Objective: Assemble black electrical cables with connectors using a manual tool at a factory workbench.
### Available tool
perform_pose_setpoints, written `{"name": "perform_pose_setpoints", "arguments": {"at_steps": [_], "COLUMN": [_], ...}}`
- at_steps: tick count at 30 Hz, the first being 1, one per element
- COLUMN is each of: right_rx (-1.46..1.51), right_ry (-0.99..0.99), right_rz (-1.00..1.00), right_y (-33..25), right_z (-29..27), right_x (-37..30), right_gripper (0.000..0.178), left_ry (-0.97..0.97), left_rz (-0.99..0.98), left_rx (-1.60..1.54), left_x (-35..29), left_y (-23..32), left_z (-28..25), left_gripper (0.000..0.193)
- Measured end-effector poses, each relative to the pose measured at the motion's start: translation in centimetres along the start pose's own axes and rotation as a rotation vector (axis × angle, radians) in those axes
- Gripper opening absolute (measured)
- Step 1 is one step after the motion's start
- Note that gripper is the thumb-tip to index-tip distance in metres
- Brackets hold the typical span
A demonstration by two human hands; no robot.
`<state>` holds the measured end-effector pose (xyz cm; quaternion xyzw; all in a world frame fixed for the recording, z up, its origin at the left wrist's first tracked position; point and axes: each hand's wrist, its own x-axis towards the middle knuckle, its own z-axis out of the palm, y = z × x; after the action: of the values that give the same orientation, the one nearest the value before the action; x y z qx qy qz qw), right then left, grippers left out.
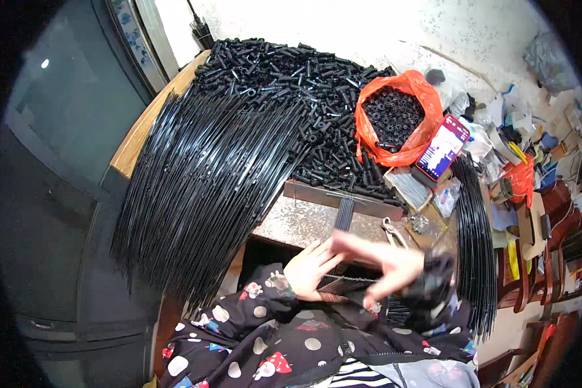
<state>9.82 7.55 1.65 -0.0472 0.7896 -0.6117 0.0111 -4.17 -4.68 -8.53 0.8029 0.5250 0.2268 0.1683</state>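
My left hand (pixel 309 268) is beside a bundle of thin black rods (pixel 344 215), its fingers stretched out and lying flat. Reaching in from the right, my right hand (pixel 389 260) is smeared by motion; its fingers extend over the bundle's near end, with the thumb well apart from them. The bundle's far end rests at a grey metal bar (pixel 368 205) on the worktop. More dark rods show below and between my hands, partly covered by them. To the left a large fan of long black rods (pixel 200 187) hangs over the table edge.
Small black tubular parts (pixel 284 68) are heaped at the back. An orange-red plastic bag (pixel 427 97) holds black ring-shaped pieces. A phone (pixel 443 147) leans beside it. Pliers (pixel 394 231) lie right of the hands; more black rods (pixel 477 258) hang at the right edge.
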Motion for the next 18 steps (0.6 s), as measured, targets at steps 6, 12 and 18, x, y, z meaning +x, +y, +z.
{"name": "perform_pose_setpoints", "arguments": {"at_steps": [6,12,18], "right_rx": [0.096,0.146,0.232], "right_ry": [0.664,0.734,0.691], "right_rz": [0.014,-0.587,-1.139], "right_y": [-3.1,-9.2,-12.6], "right_z": [9.6,9.4,8.7], "right_x": [-1.3,-6.0,-8.9], "right_gripper": [0.021,0.021,0.019], "left_ry": [-0.039,0.077,-0.056], "left_rz": [0.107,0.034,0.130], "left_rx": [0.130,0.278,-0.510], "left_x": [0.1,1.1,2.4], "left_y": [0.6,5.4,6.9], "left_z": [0.0,-2.7,-5.6], "left_gripper": [0.077,0.057,0.026]}}
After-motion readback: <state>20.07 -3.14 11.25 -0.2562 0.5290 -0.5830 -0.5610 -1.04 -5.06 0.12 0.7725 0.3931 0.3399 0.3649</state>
